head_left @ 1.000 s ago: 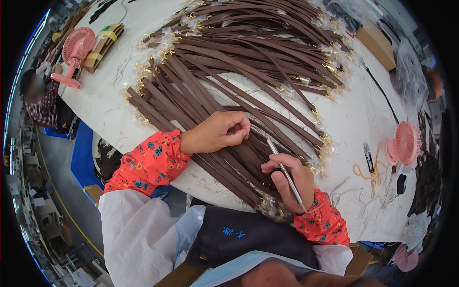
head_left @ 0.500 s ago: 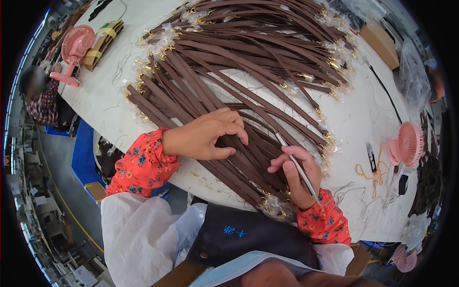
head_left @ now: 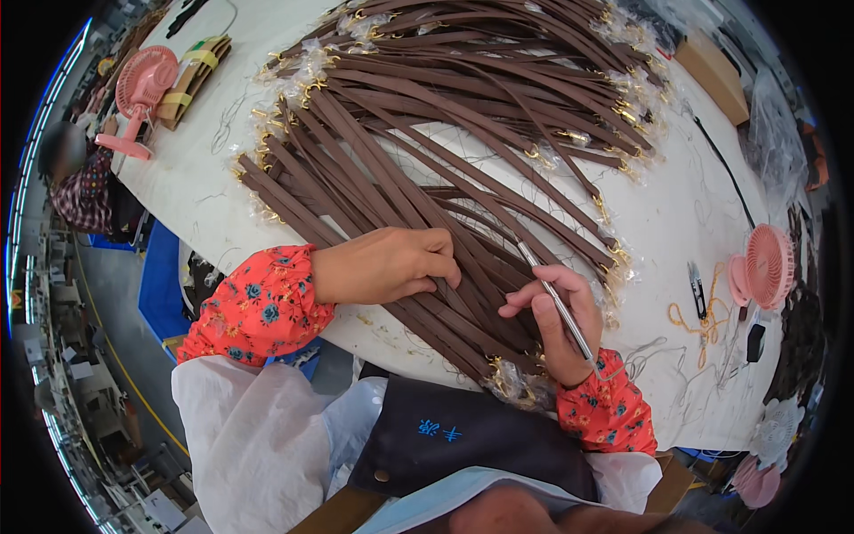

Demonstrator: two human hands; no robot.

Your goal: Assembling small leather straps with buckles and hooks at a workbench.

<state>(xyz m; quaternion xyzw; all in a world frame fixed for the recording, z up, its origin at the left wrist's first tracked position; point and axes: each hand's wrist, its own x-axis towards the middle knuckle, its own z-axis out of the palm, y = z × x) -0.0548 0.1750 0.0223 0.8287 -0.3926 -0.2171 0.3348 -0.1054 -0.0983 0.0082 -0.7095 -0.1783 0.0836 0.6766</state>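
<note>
Many long brown straps (head_left: 374,169) with gold-coloured clasps wrapped in clear plastic lie across the white table. My left hand (head_left: 391,264) rests over the nearest bundle, its fingers bent down and thumb drawn in, pinching at a brown strap. In my right hand (head_left: 565,329) is a slim silver pen-shaped tool (head_left: 560,307). The tool slants up and left, its thin tip over the straps, and a thin loop shows at its lower end. Just below the right hand, plastic-wrapped clasps (head_left: 516,383) sit at the near table edge.
Thread snips (head_left: 696,289) and a knotted yellow cord (head_left: 698,322) lie to the right, beside a pink fan (head_left: 765,265). Another pink fan (head_left: 142,84) stands far left near folded cardboard (head_left: 191,80). A blue bin (head_left: 160,285) is below the left edge; a person (head_left: 89,191) sits beyond.
My left hand has turned over slightly, and its spread thumb and fingers have closed down onto the straps. The right hand keeps its hold on the silver tool, nearly still.
</note>
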